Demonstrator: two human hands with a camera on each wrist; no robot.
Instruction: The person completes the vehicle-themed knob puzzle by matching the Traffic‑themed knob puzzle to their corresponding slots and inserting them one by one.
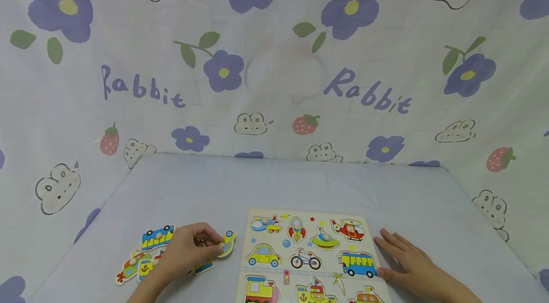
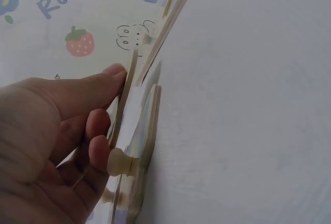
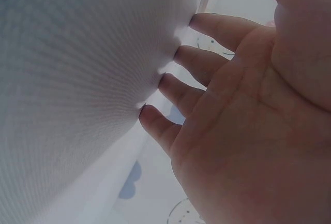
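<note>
My left hand (image 1: 190, 250) pinches a yellow car puzzle piece (image 1: 228, 245) with a blue wheel, turned on its side, left of the board. In the left wrist view, thumb and fingers grip this thin wooden piece (image 2: 123, 97) by its edge, beside a knobbed piece (image 2: 151, 125) on the table. The wooden puzzle board (image 1: 243, 246) shows vehicle shapes. Its plane, rocket, saucer and helicopter (image 1: 352, 230) carry knobs; the car shape (image 1: 263, 256) shows none. Fingers spread, my right hand (image 1: 411, 265) rests at the board's right edge, fingertips on the cloth in the right wrist view.
Left of the board lie loose knobbed pieces: a blue bus (image 1: 157, 238), a red and green piece (image 1: 130, 267) and a yellow one with an anchor (image 1: 145, 270), partly behind my left hand. A printed curtain (image 1: 274, 93) stands behind the pale cloth-covered table (image 1: 296, 184).
</note>
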